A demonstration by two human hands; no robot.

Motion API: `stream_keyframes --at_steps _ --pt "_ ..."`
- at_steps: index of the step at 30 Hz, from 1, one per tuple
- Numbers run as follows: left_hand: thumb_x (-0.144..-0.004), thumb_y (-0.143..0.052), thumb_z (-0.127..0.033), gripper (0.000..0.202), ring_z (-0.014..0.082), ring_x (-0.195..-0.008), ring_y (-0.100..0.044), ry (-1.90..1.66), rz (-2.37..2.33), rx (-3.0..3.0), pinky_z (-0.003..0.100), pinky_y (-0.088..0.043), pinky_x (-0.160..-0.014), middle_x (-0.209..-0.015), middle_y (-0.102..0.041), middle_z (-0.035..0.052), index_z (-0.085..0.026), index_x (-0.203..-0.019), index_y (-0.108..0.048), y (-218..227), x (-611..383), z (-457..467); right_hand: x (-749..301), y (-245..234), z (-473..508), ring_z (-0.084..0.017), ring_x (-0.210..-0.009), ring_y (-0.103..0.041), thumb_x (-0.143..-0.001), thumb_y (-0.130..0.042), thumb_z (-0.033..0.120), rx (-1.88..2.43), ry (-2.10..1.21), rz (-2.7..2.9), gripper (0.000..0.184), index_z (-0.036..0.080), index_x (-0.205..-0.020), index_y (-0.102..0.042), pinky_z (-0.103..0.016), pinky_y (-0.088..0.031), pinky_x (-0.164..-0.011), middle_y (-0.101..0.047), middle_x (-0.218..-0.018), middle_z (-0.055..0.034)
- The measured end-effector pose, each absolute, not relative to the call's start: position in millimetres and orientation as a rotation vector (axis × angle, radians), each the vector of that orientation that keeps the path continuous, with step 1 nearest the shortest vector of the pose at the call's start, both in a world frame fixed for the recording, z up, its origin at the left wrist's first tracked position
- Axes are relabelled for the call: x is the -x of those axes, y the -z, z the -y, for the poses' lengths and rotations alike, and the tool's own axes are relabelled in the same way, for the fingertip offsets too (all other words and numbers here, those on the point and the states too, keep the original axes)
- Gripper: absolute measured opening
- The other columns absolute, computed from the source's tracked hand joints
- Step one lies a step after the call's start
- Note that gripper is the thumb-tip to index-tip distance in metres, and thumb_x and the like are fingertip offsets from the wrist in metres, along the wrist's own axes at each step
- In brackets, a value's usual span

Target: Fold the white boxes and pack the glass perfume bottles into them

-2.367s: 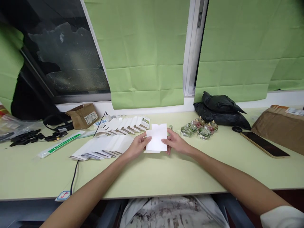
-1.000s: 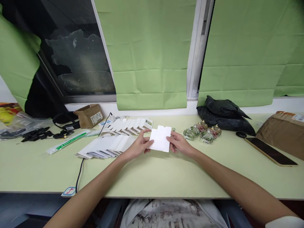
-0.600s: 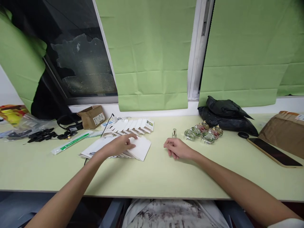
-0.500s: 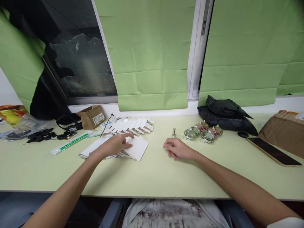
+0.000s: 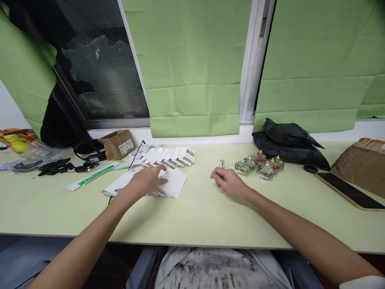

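My left hand (image 5: 150, 179) rests over a fanned stack of flat white cartons (image 5: 177, 182), its thumb and index finger spread apart on the top pieces. The other fingertips of that hand are out of sight beneath it. On the right, my right hand (image 5: 229, 182) lies on the table with its fingers curled in, and nothing shows in them. Just behind its knuckles stands a small clear glass bottle (image 5: 221, 163), partly covered by the hand. Beyond the stack, a row of white boxes (image 5: 174, 155) lies tilted one against another.
Several small ornate glass bottles (image 5: 264, 170) cluster right of my right hand. Behind them lies a black plastic bag (image 5: 288, 146); a phone (image 5: 350, 190) and a brown parcel (image 5: 361, 164) are farther right. A small cardboard box (image 5: 117, 145) and black parts (image 5: 57, 166) are at left.
The view has shifted slightly. My right hand has moved a little right and its fingers look more tucked in. My left hand stays over the cartons, thumb and index still apart.
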State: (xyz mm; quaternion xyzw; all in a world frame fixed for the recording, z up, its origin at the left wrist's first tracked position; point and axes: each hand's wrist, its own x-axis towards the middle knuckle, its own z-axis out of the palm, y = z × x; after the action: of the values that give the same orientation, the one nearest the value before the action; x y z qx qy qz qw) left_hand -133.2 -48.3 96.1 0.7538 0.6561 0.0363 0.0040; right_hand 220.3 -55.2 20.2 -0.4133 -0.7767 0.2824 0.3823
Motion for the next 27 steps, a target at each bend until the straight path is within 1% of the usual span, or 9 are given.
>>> stream_keyframes --at_steps 3,7,11,13,16,18,21,24,27 --pt "-0.088 -0.058 -0.053 0.055 0.0354 -0.099 -0.067 -0.046 -2.072 -2.381 0.036 -0.043 -0.076 -0.105 -0.075 0.0128 -0.029 -0.138 -0.060 -97 131 47 -225 -30 56 -0.013 -0.054 -0.048 -0.104 -0.045 0.042 1.069 -0.357 1.903 0.029 0.023 -0.095 -0.065 -0.027 -0.038 -0.060 -0.058 -0.063 0.0028" --pt "-0.089 -0.059 -0.052 0.054 0.0362 -0.102 -0.067 0.011 -2.085 -2.410 0.036 -0.043 -0.076 -0.105 -0.075 0.0131 -0.027 -0.136 -0.061 -105 126 49 -234 -40 53 -0.017 -0.061 -0.051 -0.104 -0.043 0.043 1.238 -0.072 1.738 0.028 0.023 -0.113 -0.061 -0.029 -0.037 -0.066 -0.055 -0.068 0.0021" --pt "-0.095 -0.056 -0.053 0.045 0.0324 -0.093 -0.068 -0.344 -2.046 -2.443 0.035 -0.043 -0.077 -0.095 -0.075 0.0105 -0.024 -0.129 -0.064 -111 95 62 -241 -37 43 -0.020 -0.066 -0.055 -0.099 -0.053 0.053 1.430 -0.018 1.753 0.042 0.023 -0.128 -0.053 -0.029 -0.035 -0.064 -0.057 -0.076 0.0015" --pt "-0.097 -0.053 -0.056 0.044 0.0283 -0.085 -0.067 -0.606 -1.776 -2.460 0.034 -0.043 -0.075 -0.093 -0.074 0.0072 -0.027 -0.129 -0.063 -104 69 71 -242 -30 37 -0.020 -0.071 -0.057 -0.098 -0.056 0.056 1.464 -0.037 1.819 0.043 0.023 -0.126 -0.054 -0.029 -0.036 -0.064 -0.061 -0.088 -0.0013" --pt "-0.096 -0.056 -0.057 0.051 0.0234 -0.077 -0.066 -0.744 -1.303 -2.380 0.033 -0.046 -0.073 -0.098 -0.072 0.0056 -0.028 -0.138 -0.057 -78 28 75 -243 -19 29 -0.021 -0.084 -0.060 -0.099 -0.056 0.047 1.420 -0.053 1.894 0.027 0.024 -0.111 -0.059 -0.030 -0.041 -0.071 -0.061 -0.104 -0.0051" --pt "-0.094 -0.061 -0.056 0.060 0.0239 -0.087 -0.066 -0.745 -1.201 -2.353 0.035 -0.049 -0.080 -0.118 -0.068 0.0088 -0.028 -0.146 -0.049 -56 6 69 -244 -15 24 -0.022 -0.091 -0.060 -0.101 -0.053 0.040 1.341 -0.105 1.914 0.018 0.023 -0.105 -0.059 -0.032 -0.044 -0.078 -0.060 -0.105 -0.0054" --pt "-0.088 -0.070 -0.053 0.085 0.0278 -0.106 -0.064 -0.734 -1.219 -2.255 0.042 -0.051 -0.092 -0.146 -0.053 0.0160 -0.025 -0.158 -0.032 -29 -15 52 -244 -15 21 -0.022 -0.097 -0.060 -0.100 -0.053 0.035 1.216 -0.242 1.921 0.015 0.023 -0.104 -0.061 -0.035 -0.047 -0.083 -0.061 -0.105 -0.0060" --pt "-0.079 -0.079 -0.052 0.105 0.0331 -0.123 -0.059 -0.760 -1.220 -2.152 0.046 -0.048 -0.102 -0.154 -0.045 0.0202 -0.022 -0.162 -0.023 -14 -23 39 -243 -16 22 -0.023 -0.104 -0.060 -0.099 -0.055 0.032 1.103 -0.401 1.896 0.024 0.024 -0.121 -0.061 -0.036 -0.050 -0.087 -0.064 -0.115 -0.0071" --pt "-0.078 -0.082 -0.051 0.103 0.0351 -0.130 -0.054 -0.809 -1.181 -2.115 0.048 -0.046 -0.106 -0.149 -0.049 0.0183 -0.024 -0.160 -0.026 -8 -25 38 -241 -17 25 -0.023 -0.115 -0.060 -0.099 -0.055 0.030 1.044 -0.509 1.865 0.035 0.029 -0.134 -0.057 -0.038 -0.051 -0.093 -0.065 -0.124 -0.0063"
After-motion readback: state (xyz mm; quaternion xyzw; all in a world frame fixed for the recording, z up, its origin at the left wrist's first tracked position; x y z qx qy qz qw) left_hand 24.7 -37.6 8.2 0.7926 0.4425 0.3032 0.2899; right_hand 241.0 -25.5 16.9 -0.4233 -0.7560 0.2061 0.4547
